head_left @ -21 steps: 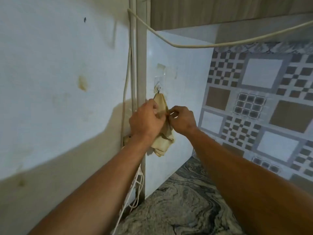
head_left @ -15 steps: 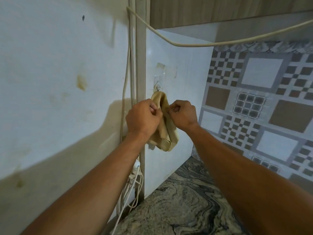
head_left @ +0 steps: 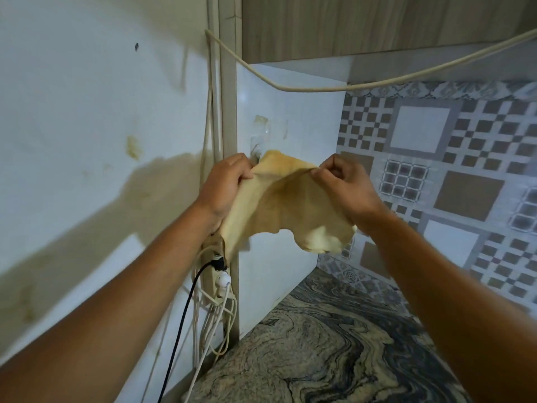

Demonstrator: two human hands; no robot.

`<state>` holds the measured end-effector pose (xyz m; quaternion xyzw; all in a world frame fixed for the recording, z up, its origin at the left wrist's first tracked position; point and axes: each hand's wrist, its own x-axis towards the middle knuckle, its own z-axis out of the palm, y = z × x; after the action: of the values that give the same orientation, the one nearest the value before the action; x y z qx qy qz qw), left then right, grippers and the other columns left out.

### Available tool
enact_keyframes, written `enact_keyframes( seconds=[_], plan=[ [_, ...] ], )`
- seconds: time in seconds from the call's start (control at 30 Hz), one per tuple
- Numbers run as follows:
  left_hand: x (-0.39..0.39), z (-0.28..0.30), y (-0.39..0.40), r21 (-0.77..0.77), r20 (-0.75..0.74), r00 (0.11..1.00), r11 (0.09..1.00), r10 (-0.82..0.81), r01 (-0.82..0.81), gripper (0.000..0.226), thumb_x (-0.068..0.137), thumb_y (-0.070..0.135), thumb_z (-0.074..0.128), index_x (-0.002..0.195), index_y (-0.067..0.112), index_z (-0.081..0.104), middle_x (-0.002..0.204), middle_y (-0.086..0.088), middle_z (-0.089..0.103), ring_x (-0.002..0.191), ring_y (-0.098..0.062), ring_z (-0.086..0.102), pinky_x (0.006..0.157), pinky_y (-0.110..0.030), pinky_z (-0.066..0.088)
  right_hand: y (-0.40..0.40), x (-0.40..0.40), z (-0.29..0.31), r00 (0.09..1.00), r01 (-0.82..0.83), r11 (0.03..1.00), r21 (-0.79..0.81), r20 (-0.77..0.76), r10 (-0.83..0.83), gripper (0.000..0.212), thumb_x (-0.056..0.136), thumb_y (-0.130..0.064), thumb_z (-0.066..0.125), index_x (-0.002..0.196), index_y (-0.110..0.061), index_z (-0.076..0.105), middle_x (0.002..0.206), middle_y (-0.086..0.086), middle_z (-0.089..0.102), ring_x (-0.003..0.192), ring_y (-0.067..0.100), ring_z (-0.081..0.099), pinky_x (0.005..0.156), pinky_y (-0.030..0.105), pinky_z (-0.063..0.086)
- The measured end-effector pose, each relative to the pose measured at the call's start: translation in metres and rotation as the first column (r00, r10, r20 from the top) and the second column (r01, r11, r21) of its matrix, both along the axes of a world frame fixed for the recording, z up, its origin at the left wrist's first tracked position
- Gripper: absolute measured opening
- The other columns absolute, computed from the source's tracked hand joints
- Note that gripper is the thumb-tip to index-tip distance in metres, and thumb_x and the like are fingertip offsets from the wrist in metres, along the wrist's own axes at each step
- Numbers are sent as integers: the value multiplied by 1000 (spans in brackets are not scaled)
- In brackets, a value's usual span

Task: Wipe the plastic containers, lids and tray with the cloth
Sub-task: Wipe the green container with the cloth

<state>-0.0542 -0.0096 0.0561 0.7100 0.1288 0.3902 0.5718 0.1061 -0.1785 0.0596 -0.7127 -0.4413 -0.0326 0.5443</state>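
Item: yellow cloth [head_left: 287, 205], now unbunched, spread between my left hand [head_left: 225, 187] and right hand [head_left: 344, 189], both grips pinching top edge; wall hook [head_left: 256, 149] at 12 o'clock. Ready for wiping.

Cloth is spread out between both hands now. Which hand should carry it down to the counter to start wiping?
Probably the right hand: it pinches the cloth over the marble counter. The left hand is beside the wall and cords.
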Motion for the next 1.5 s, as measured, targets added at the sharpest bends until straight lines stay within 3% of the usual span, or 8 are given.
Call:
enact_keyframes(
  seconds=[0.2,0.37,0.53,0.83,1.0,1.07,1.33,1.5],
  plan=[
    [-12,-30,-39,-405,-48,902,834,-429,375,22,56,11,60,78,17,60,78,-7,41,70,-22,40,66,-34,36,-62,-28,-35,972,-114,992,-58,-213,99,26,109,-36,52,99,-13,61,97,9,64,91,25,62,85,47,51],
    [-9,-59,-84,-509,-108,758,690,-644,514,33,72,11,56,100,16,71,94,-10,65,82,-25,60,79,-38,49,-118,-43,-68,931,-142,990,-2,-339,133,26,105,-43,56,97,-18,57,88,-1,65,83,16,66,81,38,54],
    [-3,-76,-123,-431,-126,689,665,-713,609,36,87,17,70,122,19,67,107,-9,73,96,-23,71,84,-33,61,-173,-55,-88,882,-163,979,126,-427,201,14,100,-32,63,97,-18,60,81,-5,66,76,12,61,73,28,49],
    [24,-90,-223,-149,76,626,612,-776,777,34,84,-9,61,105,17,55,92,-2,73,89,-16,68,82,-27,55,-234,-81,-133,809,-46,915,401,-523,270,20,101,-21,61,119,-13,53,93,8,72,72,12,71,66,26,59],
    [41,-107,-278,-240,233,668,623,-707,744,32,85,-10,63,102,15,53,92,-3,74,87,-15,71,79,-32,61,-261,-91,-160,793,140,816,561,-557,247,34,94,-32,67,119,-12,56,112,18,62,104,32,60,95,56,51],
    [45,-115,-297,-287,246,665,602,-705,745,31,90,-13,62,102,15,54,93,-1,74,86,-14,72,76,-31,61,-271,-101,-164,773,176,808,563,-587,241,35,90,-37,71,114,-15,56,107,10,64,98,24,62,87,44,55],
    [55,-130,-336,-31,-115,725,732,-680,681,20,86,5,81,96,15,66,91,-4,74,86,-19,74,78,-46,66,-323,-125,-191,742,424,796,431,-670,-32,44,96,-30,69,130,-6,56,113,22,59,97,33,55,85,44,54],
    [52,-167,-340,68,-326,655,674,-682,736,9,94,17,78,96,9,78,84,0,74,75,-3,64,75,-21,55,-343,-135,-212,698,540,751,380,-701,-147,41,93,-24,69,131,-13,57,110,7,68,89,13,67,74,25,56]
  ],
)
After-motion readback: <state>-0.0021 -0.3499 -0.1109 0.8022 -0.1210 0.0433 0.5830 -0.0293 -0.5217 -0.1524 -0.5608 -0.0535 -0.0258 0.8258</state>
